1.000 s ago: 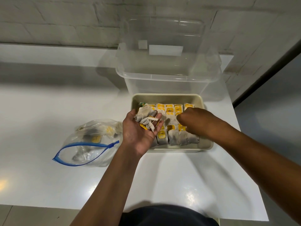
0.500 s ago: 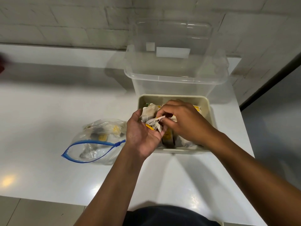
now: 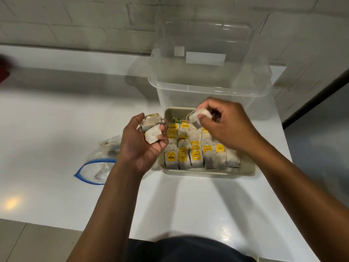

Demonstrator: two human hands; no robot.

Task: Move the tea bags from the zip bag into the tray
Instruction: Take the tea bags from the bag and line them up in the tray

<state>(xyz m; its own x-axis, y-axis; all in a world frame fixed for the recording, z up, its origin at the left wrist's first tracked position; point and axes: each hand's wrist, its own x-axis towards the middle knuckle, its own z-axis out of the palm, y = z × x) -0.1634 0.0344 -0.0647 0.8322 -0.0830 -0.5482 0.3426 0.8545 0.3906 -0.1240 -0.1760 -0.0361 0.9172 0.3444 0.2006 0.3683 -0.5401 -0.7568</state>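
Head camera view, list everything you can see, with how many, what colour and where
tray: one, beige, on the table right of centre
tea bags in tray: many in rows, grey-white paper, mostly yellow tags
zip bag: one, clear with blue seal, left of tray, open, some contents inside
clear bin: one, transparent, behind the tray
table: one, white
left hand: holds a small bunch of tea bags beside the tray
right hand: pinches a single tea bag above the tray
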